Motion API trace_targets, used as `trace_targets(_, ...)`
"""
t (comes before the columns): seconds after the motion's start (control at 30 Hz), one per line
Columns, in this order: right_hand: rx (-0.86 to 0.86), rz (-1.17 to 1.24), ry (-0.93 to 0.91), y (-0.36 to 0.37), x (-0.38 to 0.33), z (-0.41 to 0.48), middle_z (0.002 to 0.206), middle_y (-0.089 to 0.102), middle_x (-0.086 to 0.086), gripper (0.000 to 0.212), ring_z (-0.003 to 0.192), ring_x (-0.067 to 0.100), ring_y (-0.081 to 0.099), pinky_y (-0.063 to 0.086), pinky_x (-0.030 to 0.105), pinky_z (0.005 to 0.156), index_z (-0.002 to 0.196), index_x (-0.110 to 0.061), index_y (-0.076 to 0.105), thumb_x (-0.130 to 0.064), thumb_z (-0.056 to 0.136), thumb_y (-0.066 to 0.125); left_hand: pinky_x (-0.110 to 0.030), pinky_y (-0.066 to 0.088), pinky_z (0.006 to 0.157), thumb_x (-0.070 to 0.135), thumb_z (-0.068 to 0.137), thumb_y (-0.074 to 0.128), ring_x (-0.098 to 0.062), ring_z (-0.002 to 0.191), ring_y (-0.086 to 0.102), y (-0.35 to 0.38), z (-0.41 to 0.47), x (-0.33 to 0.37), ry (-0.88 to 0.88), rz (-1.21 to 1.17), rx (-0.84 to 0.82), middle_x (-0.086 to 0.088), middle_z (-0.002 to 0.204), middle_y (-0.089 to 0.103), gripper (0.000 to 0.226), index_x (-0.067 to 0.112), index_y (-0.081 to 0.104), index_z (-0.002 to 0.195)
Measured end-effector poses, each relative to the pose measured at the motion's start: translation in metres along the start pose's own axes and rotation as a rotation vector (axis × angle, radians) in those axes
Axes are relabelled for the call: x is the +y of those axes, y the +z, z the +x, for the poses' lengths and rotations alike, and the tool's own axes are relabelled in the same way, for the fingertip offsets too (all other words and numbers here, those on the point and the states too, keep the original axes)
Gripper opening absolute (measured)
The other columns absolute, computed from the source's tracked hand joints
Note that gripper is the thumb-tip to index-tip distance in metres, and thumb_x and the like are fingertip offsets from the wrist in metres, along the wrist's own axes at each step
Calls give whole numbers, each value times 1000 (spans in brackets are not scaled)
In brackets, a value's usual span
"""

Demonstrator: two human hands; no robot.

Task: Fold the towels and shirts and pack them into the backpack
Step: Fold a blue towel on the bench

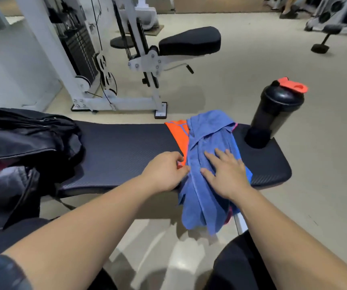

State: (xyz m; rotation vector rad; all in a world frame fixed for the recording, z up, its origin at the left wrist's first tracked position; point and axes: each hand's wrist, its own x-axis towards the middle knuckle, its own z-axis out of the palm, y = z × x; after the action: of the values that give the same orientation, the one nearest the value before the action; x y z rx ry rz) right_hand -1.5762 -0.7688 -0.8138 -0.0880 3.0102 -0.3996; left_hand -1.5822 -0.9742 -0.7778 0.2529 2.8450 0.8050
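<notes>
right hand (227, 174) flat on blue towel (210, 130); left hand (164, 170) pinches its edge.

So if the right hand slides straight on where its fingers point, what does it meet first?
The right hand lies flat on the blue towel; straight on it meets the towel's bunched folds first, then probably the orange shirt.
</notes>
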Motion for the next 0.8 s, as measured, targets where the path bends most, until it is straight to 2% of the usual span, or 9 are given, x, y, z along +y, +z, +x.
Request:
trace_targets(0.1,31,71,8,17,5,-8,168,10,-8,62,155,21,-3,2,52,124,157,-41,21,-61,100,33,-38,53,80,47,92,61,-23,86,63,24,9,10,-100,-91,-10,3,88,69,29,19,68,94)
trace_targets(0.17,60,102,6,21,7,-9,168,9,-10,60,155,19,-5,0,50,124,157,-42,21,-61,101,30,-40,52,78,45,93,61,-27,83,63,36,13,16,-166,-168,8,-6,85,70,35,11,68,90)
trace_targets(0.27,76,125,4,23,8,-7,168,9,-10,58,155,17,-6,-2,49,124,157,-42,22,-59,102,28,-35,50,70,38,93,63,-26,74,62,44,18,22,-300,-291,130,-7,78,70,35,6,68,81)
trace_targets(0.37,88,179,26,23,6,-5,168,12,-11,56,155,16,-4,-2,49,124,156,-42,24,-57,102,26,-30,46,60,27,88,65,-21,63,53,48,24,26,-440,-418,238,-3,67,64,27,9,61,69)
trace_targets(0.47,120,259,56,21,4,-5,168,10,-8,59,155,16,0,-1,49,124,157,-42,18,-59,101,28,-29,45,60,20,88,62,-18,64,54,47,25,36,-403,-506,298,-4,74,68,20,7,64,74)
trace_targets(0.53,164,317,70,18,4,-4,168,8,-5,62,155,17,4,1,48,124,158,-43,14,-59,101,31,-31,44,62,16,89,58,-18,65,51,44,24,41,-345,-607,358,-3,72,63,17,6,61,77)
trace_targets(0.6,194,352,73,15,4,-3,168,9,-4,61,154,18,7,4,49,124,158,-43,14,-58,101,31,-34,40,62,15,88,51,-19,65,45,37,22,44,-337,-737,425,-4,71,54,14,7,52,76)
trace_targets(0.7,208,354,72,15,5,-1,168,12,-4,59,154,19,10,7,50,123,157,-43,17,-58,101,30,-37,36,61,17,87,46,-18,68,39,24,19,46,-391,-912,488,-4,74,48,12,19,46,75)
trace_targets(0.8,205,349,61,17,6,1,167,15,-3,58,154,19,11,7,50,123,156,-43,21,-61,100,27,-30,34,59,12,94,46,-16,68,38,6,13,46,-354,-904,519,-2,76,47,13,17,47,82)
